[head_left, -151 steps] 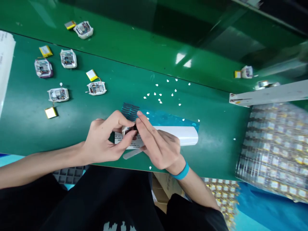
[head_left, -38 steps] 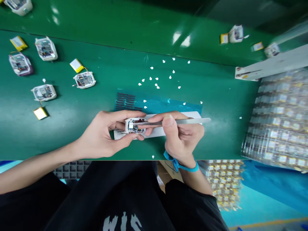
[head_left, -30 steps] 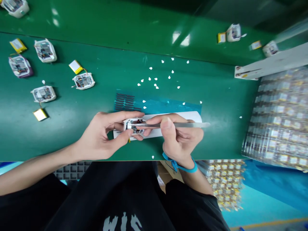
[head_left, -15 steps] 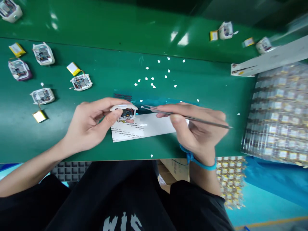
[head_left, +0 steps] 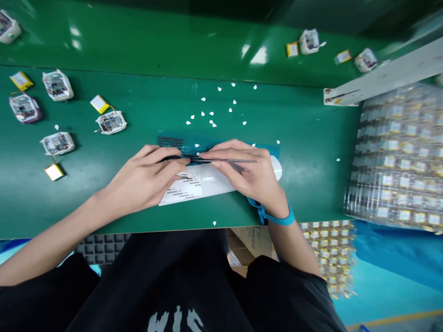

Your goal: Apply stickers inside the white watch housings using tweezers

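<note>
My left hand (head_left: 148, 173) is palm down with its fingers bent together at the near edge of a blue film (head_left: 221, 144). What its fingertips grip or press is hidden. Just under them, part of a small white-and-dark piece (head_left: 186, 174) shows on a printed white sheet (head_left: 183, 190); whether the hand touches it I cannot tell. My right hand (head_left: 247, 170) pinches metal tweezers (head_left: 238, 161), held almost level, their tips pointing left close to my left fingertips. Dark thin strips (head_left: 170, 141) lie on the film beyond the left hand.
Several small white round stickers (head_left: 212, 113) are scattered on the green mat. Opened white watch cases (head_left: 111, 122) with yellow batteries (head_left: 99, 104) lie at left and at the far right. A stack of clear trays (head_left: 398, 161) stands at right beside a white bar (head_left: 380, 83).
My left hand has turned palm down, and the open case it held upright is largely out of sight. My right hand has moved left with the tweezers, bringing the tips to the left fingers.
</note>
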The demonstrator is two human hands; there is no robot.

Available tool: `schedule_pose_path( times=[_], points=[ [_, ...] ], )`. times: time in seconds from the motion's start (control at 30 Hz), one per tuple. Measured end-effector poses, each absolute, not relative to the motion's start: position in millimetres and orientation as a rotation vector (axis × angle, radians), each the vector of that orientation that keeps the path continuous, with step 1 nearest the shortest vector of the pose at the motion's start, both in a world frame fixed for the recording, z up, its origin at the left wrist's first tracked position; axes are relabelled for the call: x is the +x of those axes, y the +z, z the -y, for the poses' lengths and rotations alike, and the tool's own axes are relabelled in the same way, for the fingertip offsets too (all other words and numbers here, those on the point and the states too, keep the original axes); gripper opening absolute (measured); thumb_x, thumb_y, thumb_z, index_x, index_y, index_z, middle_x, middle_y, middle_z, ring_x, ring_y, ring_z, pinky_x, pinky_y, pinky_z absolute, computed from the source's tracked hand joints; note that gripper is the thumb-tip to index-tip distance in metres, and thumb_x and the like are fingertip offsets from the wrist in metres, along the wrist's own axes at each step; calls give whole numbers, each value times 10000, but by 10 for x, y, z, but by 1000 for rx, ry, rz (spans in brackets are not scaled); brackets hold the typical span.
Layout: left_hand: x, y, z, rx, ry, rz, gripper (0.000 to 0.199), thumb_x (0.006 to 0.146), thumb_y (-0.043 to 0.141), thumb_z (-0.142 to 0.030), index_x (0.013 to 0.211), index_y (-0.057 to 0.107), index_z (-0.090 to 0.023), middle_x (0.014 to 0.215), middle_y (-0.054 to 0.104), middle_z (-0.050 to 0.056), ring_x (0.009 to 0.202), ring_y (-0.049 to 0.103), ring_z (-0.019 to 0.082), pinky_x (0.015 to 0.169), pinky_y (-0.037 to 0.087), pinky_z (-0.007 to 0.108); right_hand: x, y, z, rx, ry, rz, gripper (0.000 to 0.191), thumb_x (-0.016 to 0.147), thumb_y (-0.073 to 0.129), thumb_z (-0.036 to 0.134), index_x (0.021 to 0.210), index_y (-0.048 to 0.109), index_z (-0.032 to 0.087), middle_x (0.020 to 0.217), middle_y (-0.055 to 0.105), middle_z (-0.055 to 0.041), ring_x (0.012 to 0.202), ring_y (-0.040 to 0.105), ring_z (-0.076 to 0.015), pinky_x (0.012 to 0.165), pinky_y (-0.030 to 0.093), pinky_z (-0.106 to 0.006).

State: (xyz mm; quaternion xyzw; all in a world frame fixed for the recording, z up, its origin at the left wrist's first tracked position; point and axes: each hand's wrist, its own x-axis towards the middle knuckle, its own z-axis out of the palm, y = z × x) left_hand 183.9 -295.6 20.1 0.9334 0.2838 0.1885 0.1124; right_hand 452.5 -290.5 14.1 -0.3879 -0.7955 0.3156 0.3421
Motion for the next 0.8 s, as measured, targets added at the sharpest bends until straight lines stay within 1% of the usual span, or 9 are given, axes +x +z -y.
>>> schedule_pose_path(
  times=[0.17,0.3,0.4,0.5,0.57,0.63,0.7,0.77,0.8],
  points=[
    [1845,186,2941,2785,542,-824,187,1057,493,-89,1166,642,-119,1223,782,98,1213,694,309,915,511,419,4519,123,2897,-1014,745,2085,202,1017,680,216,1174,804,243,1073,836,-26,1013,764,-200,892,647,-370],
    [1854,164,2933,2771,542,-849,195,1059,476,-83,1142,646,-134,1219,786,81,1202,694,307,881,503,411,4500,80,2898,-971,646,2136,177,1006,688,187,1138,804,204,1049,839,-40,1006,769,-195,862,665,-352],
    [1866,136,2929,2757,543,-869,207,1072,463,-102,1123,656,-157,1227,784,80,1197,691,296,907,496,413,4467,88,2949,-895,423,2253,208,1001,656,116,1144,787,193,1089,836,-29,1043,776,-205,804,681,-338],
    [1866,111,2916,2775,568,-857,215,1058,479,-93,1106,675,-164,1220,786,83,1140,696,282,924,495,414,4425,123,3020,-805,85,2411,214,991,638,75,1150,767,135,1117,831,-47,1068,777,-236,725,682,-334],
    [1855,105,2900,2797,578,-831,219,1038,493,-77,1103,688,-154,1216,788,89,1092,698,281,916,499,424,4406,154,3040,-753,-110,2480,207,1001,624,80,1150,764,116,1135,827,-70,1063,779,-244,744,684,-343],
    [1838,112,2889,2816,565,-800,233,1023,491,-62,1099,695,-143,1223,787,96,1062,697,289,908,500,444,4401,203,3018,-738,-243,2474,240,1015,603,89,1194,756,135,1173,817,-82,1087,777,-247,796,688,-353],
    [1830,133,2896,2810,560,-753,244,1032,481,-74,1105,700,-154,1236,786,88,1063,700,291,921,495,460,4399,287,2961,-751,-317,2390,281,1007,610,82,1239,743,169,1202,810,-72,1118,776,-246,823,692,-350],
    [1838,175,2924,2704,694,-726,239,1053,488,-122,1119,706,-194,1243,788,61,1075,707,273,932,490,447,4386,404,2894,-757,-354,2289,287,976,659,66,1237,738,156,1188,813,-69,1123,779,-242,847,694,-331],
    [1848,204,2940,2556,831,-801,245,1069,479,-149,1125,708,-217,1238,789,50,1080,709,257,940,490,434,4373,465,2867,-744,-375,2248,275,958,684,53,1216,739,130,1170,816,-78,1113,783,-240,856,693,-321]
  ],
)
